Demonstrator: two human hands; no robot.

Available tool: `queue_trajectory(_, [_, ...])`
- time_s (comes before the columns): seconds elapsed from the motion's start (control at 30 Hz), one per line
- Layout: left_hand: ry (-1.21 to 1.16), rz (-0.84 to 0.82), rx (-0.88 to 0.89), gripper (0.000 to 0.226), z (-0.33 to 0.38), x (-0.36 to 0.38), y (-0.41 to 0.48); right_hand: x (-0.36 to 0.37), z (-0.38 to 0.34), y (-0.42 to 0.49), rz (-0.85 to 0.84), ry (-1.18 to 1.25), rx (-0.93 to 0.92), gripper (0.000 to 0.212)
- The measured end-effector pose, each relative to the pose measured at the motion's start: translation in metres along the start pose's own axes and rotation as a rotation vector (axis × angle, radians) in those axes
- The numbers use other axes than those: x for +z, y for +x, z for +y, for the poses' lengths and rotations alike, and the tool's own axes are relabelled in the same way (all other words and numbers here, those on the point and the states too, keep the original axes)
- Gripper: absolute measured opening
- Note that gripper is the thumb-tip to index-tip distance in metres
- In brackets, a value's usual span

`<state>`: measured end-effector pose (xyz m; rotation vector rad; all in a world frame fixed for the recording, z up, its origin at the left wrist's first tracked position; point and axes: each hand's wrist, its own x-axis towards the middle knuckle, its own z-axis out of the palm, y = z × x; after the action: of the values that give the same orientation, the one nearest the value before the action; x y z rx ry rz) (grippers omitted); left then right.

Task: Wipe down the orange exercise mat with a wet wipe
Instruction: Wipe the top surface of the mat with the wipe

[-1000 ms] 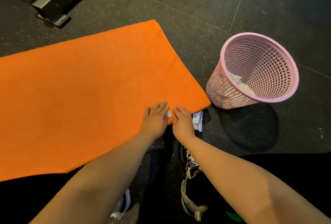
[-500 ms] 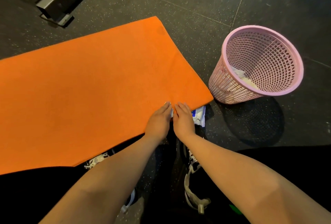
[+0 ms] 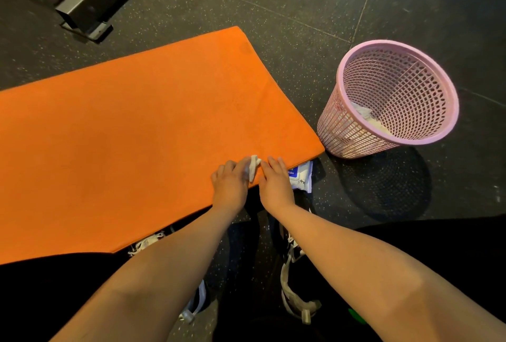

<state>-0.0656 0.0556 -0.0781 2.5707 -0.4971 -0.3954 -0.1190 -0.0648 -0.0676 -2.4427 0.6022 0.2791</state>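
Observation:
The orange exercise mat [image 3: 131,144] lies flat on the dark floor and fills the left and middle of the view. Both hands are at its near edge, close to the right corner. My left hand [image 3: 229,187] holds a crumpled white wet wipe [image 3: 253,167] at its fingertips, on the mat. Beside it, my right hand [image 3: 275,184] rests with straight fingers on the mat edge, its fingertips close to the wipe. Under the mat's near right corner a white and blue wipe pack [image 3: 301,177] sticks out.
A pink mesh waste basket [image 3: 449,111] with white wipes inside stands on the floor right of the mat. A grey metal equipment frame [image 3: 85,5] sits at the top left. My shoes [image 3: 294,295] and dark-clothed knees are below the hands.
The white wipe, barely visible between the hands before, now sticks up at my left hand's fingertips. Both hands stay at the mat's near edge; the view shifted slightly.

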Motion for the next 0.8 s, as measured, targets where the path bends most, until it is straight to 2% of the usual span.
queue_trajectory(0.17, [0.052,-0.041,0.046,0.035,-0.002,0.0,-0.003,0.001,0.001,0.0,-0.016,0.007,0.006,0.051])
queue_trajectory(0.37, [0.234,0.061,-0.11,0.038,-0.017,-0.013,-0.003,0.004,-0.005,-0.002,-0.031,-0.146,0.02,0.059])
queue_trajectory(0.57, [0.156,-0.052,0.086,0.043,0.001,-0.001,-0.011,0.0,-0.007,-0.007,-0.069,-0.12,-0.021,0.057])
queue_trajectory(0.8, [0.338,-0.105,0.088,0.045,-0.009,-0.008,-0.014,0.003,-0.014,-0.013,-0.067,-0.171,-0.035,0.059])
